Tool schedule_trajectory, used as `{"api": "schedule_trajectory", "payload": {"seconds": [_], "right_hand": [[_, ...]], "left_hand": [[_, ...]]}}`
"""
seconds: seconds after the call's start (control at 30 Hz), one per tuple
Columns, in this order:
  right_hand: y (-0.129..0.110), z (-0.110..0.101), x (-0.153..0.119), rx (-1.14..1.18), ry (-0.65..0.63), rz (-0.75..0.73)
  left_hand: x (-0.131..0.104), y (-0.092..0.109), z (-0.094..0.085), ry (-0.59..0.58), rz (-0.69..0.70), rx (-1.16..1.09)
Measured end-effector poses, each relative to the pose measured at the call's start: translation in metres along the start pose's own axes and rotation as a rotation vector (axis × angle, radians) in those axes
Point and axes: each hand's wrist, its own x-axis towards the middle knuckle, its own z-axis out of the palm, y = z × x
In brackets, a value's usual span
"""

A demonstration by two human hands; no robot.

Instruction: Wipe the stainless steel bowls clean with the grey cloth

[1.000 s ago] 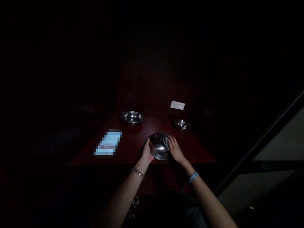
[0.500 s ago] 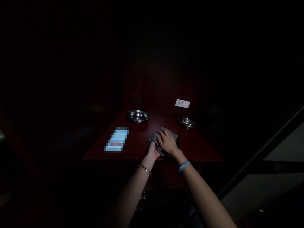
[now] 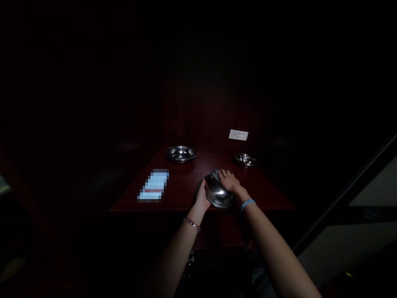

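A shiny metal bowl (image 3: 218,193) is held over the front part of the dark red table, its curved outer side showing. My left hand (image 3: 202,196) grips the bowl's left edge, thumb on the metal. On the bowl's upper right lies my right hand (image 3: 230,181), pressing a grey cloth (image 3: 215,175) against it; most of the cloth is hidden under the fingers and behind the bowl.
Behind, a larger metal dish (image 3: 181,154) sits at the left and a smaller one (image 3: 245,160) at the right. A pixelated bright rectangle (image 3: 154,185) lies front left on the table (image 3: 124,203). A white socket (image 3: 238,135) is on the back wall.
The bowl has been tipped so that its outer side now shows. My right hand has moved slightly right, and less of the cloth is visible.
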Motion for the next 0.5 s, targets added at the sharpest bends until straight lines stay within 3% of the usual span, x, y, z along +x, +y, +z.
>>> {"api": "schedule_trajectory", "payload": {"seconds": [0.13,0.3,0.5], "right_hand": [[0.014,0.011,-0.012,0.076,0.079,-0.002],[0.023,0.031,-0.040,0.227,0.309,-0.003],[0.005,0.042,-0.072,0.161,0.455,-0.109]], "left_hand": [[-0.005,0.001,0.003,0.031,0.007,0.001],[-0.012,0.002,0.010,0.091,0.034,0.054],[-0.014,0.005,0.011,0.062,0.028,0.029]]}}
